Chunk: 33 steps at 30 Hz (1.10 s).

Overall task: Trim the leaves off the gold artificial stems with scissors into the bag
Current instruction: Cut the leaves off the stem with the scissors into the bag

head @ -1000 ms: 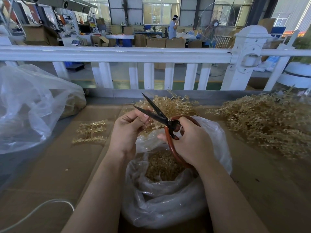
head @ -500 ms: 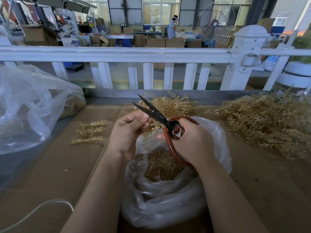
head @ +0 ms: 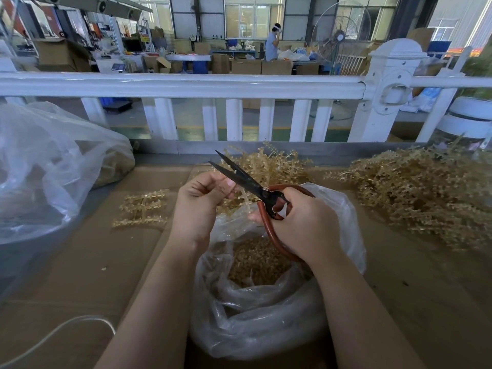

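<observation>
We pinch the gold stem (head: 241, 199) in our left hand (head: 198, 206) just over the open bag (head: 266, 315) at the worktop's near middle, while our right hand (head: 306, 222) grips the scissors (head: 247, 179), blades parted. The stem looks light, thin and springy, so we judge it best held by its bare end. Brown cardboard (head: 106, 262) covers the worktop, untrimmed stems (head: 420, 198) heaped towards its far right corner, a white railing (head: 186, 86) behind.
</observation>
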Each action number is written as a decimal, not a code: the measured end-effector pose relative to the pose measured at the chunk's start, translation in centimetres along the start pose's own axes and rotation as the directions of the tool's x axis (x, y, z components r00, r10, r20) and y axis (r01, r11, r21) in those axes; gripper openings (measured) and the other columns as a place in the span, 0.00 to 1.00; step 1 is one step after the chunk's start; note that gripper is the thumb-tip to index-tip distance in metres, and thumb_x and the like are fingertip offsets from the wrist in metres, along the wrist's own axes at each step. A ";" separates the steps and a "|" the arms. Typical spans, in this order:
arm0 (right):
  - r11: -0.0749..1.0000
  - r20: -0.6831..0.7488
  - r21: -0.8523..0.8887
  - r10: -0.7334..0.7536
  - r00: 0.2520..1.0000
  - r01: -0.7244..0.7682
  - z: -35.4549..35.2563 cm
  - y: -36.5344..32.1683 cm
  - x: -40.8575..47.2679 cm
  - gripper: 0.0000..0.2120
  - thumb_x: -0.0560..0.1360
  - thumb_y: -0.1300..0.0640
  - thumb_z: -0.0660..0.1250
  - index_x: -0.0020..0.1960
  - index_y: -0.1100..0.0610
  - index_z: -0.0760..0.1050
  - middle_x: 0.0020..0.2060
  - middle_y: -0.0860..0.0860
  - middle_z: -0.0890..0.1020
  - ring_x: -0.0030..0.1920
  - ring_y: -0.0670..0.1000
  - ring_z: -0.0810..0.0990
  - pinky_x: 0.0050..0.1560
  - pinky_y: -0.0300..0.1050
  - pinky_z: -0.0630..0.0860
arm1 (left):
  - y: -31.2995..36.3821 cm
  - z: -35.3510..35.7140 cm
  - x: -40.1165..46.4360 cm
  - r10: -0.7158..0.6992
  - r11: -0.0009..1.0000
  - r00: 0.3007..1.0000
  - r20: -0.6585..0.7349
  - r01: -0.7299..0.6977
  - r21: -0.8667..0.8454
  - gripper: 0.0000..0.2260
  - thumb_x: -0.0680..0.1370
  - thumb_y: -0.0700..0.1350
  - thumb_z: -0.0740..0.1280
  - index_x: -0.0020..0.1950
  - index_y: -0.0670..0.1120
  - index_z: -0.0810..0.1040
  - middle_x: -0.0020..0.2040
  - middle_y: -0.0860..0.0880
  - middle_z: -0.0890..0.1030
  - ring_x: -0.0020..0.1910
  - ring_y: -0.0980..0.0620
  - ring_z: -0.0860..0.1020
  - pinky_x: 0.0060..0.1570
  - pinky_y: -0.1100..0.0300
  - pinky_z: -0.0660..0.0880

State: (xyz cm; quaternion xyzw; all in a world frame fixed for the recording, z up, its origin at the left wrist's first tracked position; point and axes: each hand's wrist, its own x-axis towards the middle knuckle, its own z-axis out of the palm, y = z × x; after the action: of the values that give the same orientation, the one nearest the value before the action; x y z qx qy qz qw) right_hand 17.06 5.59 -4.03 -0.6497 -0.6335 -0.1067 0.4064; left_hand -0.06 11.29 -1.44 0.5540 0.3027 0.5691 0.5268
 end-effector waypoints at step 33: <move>0.999 0.119 0.029 0.032 0.992 -0.036 -0.5 0.0 0.0 0.37 0.64 0.18 0.54 0.50 0.46 0.79 0.39 0.37 0.79 0.39 0.40 0.77 0.36 0.30 0.71 | 0.2 -0.1 -0.2 0.108 0.990 0.994 0.009 -0.109 0.088 0.12 0.81 0.33 0.61 0.46 0.44 0.80 0.37 0.49 0.81 0.36 0.57 0.77 0.39 0.69 0.73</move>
State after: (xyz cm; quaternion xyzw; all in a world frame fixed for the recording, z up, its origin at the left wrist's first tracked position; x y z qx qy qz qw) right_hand 17.26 5.26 -3.66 -0.6592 -0.6470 -0.0513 0.3798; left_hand -0.20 11.09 -1.34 0.5938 0.2960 0.5817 0.4706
